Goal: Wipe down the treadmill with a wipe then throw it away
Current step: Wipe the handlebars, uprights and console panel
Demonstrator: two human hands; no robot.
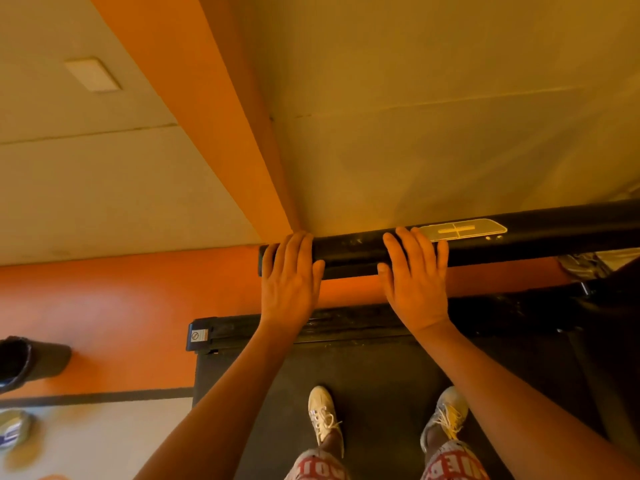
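So I'm standing on the treadmill (374, 362) with both hands up on the black handrail (353, 252) in front of me. My left hand (291, 277) sits right at the bar's end. My right hand (414, 275) is a bit further along, just beside the pale sticker (462, 231). The fingers on both are laid fairly straight over the top of the bar, relaxed, not clamped round it. Neither is holding anything I can see. The wipe isn't visible anywhere. If it's flat under a palm I honestly can't tell, but my guess is I haven't got one yet.

My take on doing this bit right: get the wipe into one hand first and wrap it round the bar rather than just dabbing the top. Then drag it in one long pass from the end toward the sticker, because the underside is where fingers actually curl. There are pale specks on the bar between my hands, so that stretch wants extra pressure. I'd keep the other hand on the rail for balance. There's also a black tub (24, 362) on the floor off to my left. Might be a bin, can't say for sure.
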